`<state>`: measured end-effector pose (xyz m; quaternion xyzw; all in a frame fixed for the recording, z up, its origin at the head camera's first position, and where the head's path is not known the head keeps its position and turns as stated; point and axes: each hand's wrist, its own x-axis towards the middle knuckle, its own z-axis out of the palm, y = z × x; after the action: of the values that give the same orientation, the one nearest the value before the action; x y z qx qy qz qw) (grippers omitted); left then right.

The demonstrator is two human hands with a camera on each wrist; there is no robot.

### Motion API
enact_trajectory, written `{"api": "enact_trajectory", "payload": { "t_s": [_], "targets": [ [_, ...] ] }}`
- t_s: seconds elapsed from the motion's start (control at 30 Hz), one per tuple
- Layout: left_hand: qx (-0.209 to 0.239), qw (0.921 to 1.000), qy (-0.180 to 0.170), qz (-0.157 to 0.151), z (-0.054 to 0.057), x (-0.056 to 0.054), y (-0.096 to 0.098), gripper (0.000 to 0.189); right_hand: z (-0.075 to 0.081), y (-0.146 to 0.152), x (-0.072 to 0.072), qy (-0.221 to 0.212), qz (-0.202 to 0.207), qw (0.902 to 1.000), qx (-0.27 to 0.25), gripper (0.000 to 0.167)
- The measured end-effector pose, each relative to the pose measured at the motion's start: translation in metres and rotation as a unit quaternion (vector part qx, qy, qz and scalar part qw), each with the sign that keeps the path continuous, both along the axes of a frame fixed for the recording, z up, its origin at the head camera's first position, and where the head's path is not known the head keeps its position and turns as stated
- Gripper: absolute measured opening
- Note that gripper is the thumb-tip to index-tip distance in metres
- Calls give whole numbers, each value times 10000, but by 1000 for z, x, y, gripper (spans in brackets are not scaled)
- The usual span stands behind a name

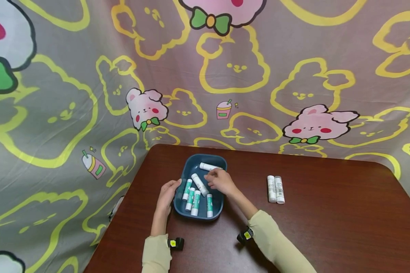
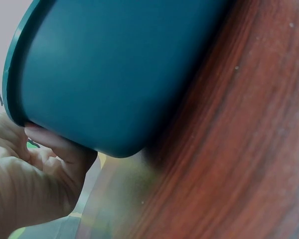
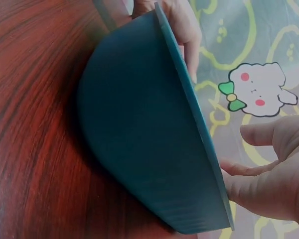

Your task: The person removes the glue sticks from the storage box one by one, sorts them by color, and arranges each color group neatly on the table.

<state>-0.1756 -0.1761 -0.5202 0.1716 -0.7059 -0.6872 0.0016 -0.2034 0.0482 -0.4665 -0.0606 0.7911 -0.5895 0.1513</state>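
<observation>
A dark blue plastic basin (image 1: 199, 217) sits on the table, with several white and green glue sticks (image 1: 196, 203) lying in its near half. One larger white stick (image 1: 199, 184) lies slanted in the middle, and another white stick (image 1: 210, 167) is at the far end, partly covered by my right hand. My left hand (image 1: 168, 195) grips the basin's left rim, its fingers against the outer wall (image 2: 99, 74). Over the right side of the basin hovers my right hand (image 1: 222, 182), fingers loosely bent. In the right wrist view its thumb stands apart from the fingers, nothing visible between them.
Two white tubes (image 1: 271, 189) lie side by side on the brown table (image 1: 328, 212), to the right of the basin. A cartoon-patterned cloth (image 1: 239, 76) hangs behind the table and along its left side. Dark wrist cameras (image 1: 245, 235) are strapped on both sleeves.
</observation>
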Motion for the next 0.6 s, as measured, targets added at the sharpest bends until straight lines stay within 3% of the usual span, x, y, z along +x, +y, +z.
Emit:
{"api": "enact_trajectory", "payload": {
  "t_s": [0.37, 0.6],
  "targets": [
    [-26, 10000, 4, -20, 0, 0, 0, 30, -6, -13, -5, 70, 95, 9995, 296, 38],
    [-19, 10000, -80, -13, 2, 0, 0, 30, -5, -18, -7, -247, 79, 9995, 165, 38]
  ]
}}
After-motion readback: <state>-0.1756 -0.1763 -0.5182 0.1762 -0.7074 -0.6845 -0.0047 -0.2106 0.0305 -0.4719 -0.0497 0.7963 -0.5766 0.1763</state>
